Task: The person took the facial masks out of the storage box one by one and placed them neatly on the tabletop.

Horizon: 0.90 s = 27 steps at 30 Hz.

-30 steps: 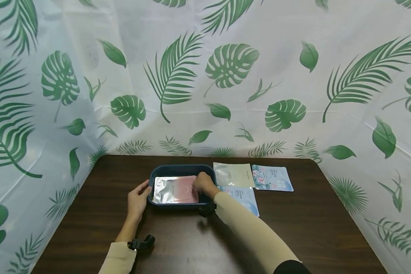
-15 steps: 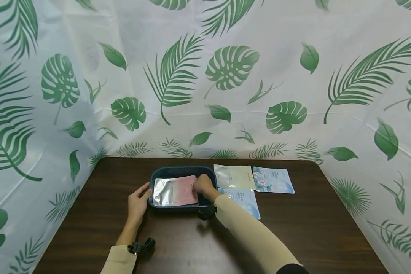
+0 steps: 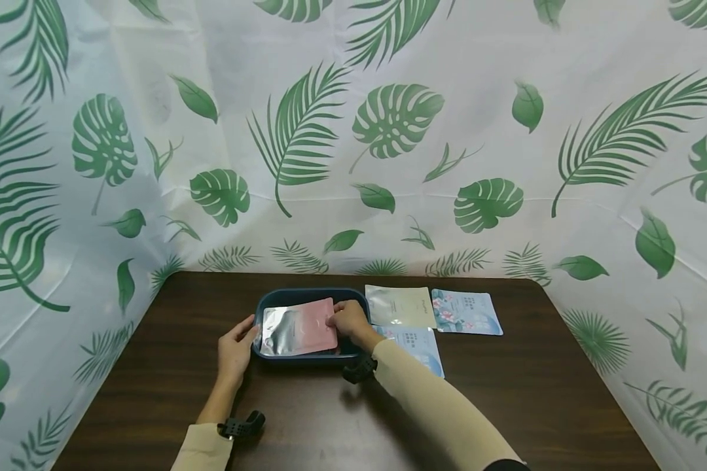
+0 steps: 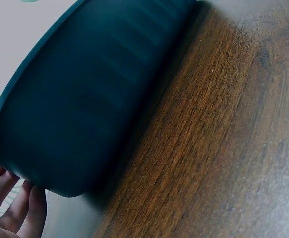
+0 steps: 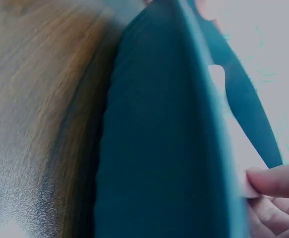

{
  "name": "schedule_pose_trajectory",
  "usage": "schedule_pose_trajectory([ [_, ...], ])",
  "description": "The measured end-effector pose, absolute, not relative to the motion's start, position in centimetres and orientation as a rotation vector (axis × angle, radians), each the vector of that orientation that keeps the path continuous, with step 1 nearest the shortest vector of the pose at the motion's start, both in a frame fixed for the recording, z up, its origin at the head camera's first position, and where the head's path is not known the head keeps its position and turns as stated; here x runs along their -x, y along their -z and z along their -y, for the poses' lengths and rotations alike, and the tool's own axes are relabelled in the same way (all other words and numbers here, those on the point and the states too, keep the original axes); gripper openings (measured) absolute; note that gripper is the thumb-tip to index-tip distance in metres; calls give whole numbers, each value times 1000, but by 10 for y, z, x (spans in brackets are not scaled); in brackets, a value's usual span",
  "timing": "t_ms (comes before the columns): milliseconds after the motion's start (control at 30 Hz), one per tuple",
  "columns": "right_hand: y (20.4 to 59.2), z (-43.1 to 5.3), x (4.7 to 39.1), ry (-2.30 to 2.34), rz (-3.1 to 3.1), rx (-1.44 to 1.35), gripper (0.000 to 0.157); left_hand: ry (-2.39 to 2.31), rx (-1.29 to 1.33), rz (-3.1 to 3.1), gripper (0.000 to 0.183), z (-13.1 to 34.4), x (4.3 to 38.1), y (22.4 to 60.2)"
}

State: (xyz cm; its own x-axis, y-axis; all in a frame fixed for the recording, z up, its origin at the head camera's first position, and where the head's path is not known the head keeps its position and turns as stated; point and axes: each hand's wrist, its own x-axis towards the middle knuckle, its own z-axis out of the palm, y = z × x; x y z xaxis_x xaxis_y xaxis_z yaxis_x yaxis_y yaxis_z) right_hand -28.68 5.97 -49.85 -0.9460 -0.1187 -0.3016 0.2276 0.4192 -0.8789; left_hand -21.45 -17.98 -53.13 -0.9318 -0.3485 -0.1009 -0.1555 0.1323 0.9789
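A dark blue tub [image 3: 309, 361] stands on the brown table. In it lies a silver-and-pink sachet [image 3: 306, 327], which looks like a sheet mask packet. My right hand [image 3: 350, 320] reaches over the tub's front right part and pinches the sachet's pink right edge between thumb and fingers, also visible in the right wrist view, where the sachet [image 5: 241, 148] shows behind the tub's wall. At the tub's left end, my left hand [image 3: 235, 347] holds the rim; in the left wrist view its fingers [image 4: 23, 206] touch the outer wall.
Right of the tub lie a cream sachet [image 3: 400, 307], a blue floral sachet [image 3: 467, 312] and another blue sachet [image 3: 421, 347], partly hidden by my right sleeve. A leaf-patterned curtain [image 3: 412, 216] hangs behind the table [image 3: 536, 392].
The sachet's right edge has tilted up a little, and my right thumb shows more plainly on it. My left hand stays at the tub's left end.
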Motion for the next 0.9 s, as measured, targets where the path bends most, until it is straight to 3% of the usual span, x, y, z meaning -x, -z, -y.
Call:
schedule_pose_trajectory([
  [900, 457, -114, 290, 1793, -2247, -102, 23, 1892, -495, 2280, 39, 180, 214, 531],
])
